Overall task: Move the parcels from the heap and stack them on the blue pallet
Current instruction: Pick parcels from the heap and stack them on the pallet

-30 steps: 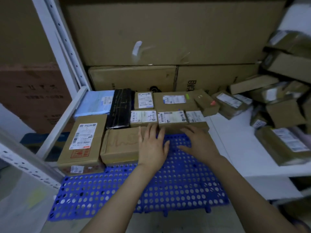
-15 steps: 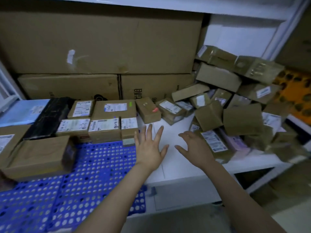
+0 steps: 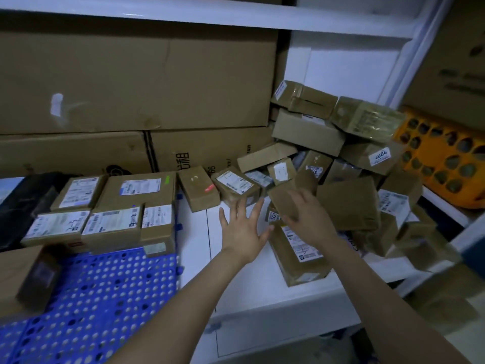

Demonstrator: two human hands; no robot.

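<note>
The parcels (image 3: 349, 203) in the heap are matt brown cardboard. Several are bound in glossy clear tape, like the taped box (image 3: 367, 119) near the top, and many carry white paper labels (image 3: 140, 186). The blue pallet (image 3: 110, 298) is perforated plastic with a slight sheen. The large cartons (image 3: 131, 80) behind are dull, creased cardboard. The shelf (image 3: 236, 298) is smooth, white and faintly glossy. The orange crate (image 3: 446, 158) looks like moulded plastic, and the black parcel (image 3: 21, 206) is wrapped in shiny film.

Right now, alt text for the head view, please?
The right hand grips a brown cardboard parcel at the edge of the heap, the open left hand beside it; labelled parcels line the far side of the perforated blue plastic pallet.
</note>
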